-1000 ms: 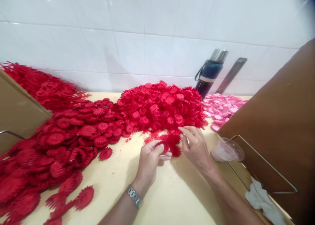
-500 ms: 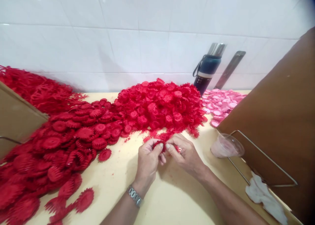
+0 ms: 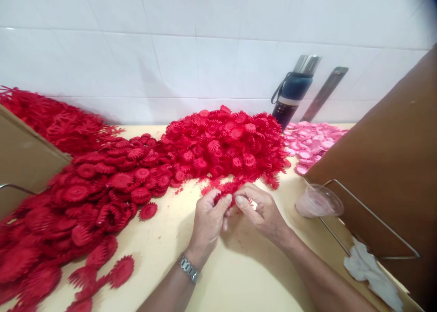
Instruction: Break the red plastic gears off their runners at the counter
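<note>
- Bringing the fingertips together: the right hand (image 3: 263, 212), spread and apart a second ago, is now close beside the left hand (image 3: 209, 218), thumb tips nearly meeting.
- The left thumb and forefinger appear to pinch a small red cloth-like piece (image 3: 233, 202), mostly hidden between the hands; whether the right fingers grip it, I cannot tell.
- That suggests two-handed work on one piece now.
- Just beyond lies the heaped pile of bright red fringed discs (image 3: 221, 143); darker red toothed rounds (image 3: 121, 181) spread leftward across the pale yellow tabletop (image 3: 170, 239).
</note>
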`<state>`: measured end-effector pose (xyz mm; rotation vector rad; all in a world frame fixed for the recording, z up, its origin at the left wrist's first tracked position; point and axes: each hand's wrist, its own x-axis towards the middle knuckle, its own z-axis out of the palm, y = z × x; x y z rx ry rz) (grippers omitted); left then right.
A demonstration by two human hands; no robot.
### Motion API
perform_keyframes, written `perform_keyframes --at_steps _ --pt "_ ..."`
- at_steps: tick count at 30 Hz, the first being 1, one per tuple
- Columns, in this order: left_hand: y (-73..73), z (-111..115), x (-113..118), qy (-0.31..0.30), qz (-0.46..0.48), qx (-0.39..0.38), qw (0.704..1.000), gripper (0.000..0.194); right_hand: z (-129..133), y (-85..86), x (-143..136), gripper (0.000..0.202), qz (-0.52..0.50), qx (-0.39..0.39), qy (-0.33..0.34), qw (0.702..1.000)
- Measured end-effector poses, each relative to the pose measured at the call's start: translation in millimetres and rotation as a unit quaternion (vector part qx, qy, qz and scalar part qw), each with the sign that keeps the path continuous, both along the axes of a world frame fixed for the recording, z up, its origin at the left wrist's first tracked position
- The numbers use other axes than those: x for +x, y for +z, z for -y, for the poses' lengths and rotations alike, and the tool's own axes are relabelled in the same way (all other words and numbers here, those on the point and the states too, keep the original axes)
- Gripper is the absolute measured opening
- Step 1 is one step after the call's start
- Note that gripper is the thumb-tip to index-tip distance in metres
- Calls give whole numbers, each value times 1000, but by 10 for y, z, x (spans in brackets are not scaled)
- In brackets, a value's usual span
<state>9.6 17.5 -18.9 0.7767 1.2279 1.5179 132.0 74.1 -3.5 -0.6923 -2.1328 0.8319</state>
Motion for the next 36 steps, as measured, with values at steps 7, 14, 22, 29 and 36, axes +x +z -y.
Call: perform_keyframes --at_steps 7,14,22,29,36 --pt "28 2 5 36 -61 -4 997 36 19 -46 -4 11 -48 5 -36 998" --pt "-44 15 2 10 -61 -3 998 39 3 -59 -42 7 -33 -108 1 994" --pt "21 18 47 -38 -115 1 993 26 -34 -90 -35 14 -31 17 -126 991" --pt "30 32 67 8 -86 18 996 26 -62 -101 -42 15 -37 -23 -213 976" --pt "43 34 73 1 -41 12 999 20 -274 -194 92 15 90 97 -241 961"
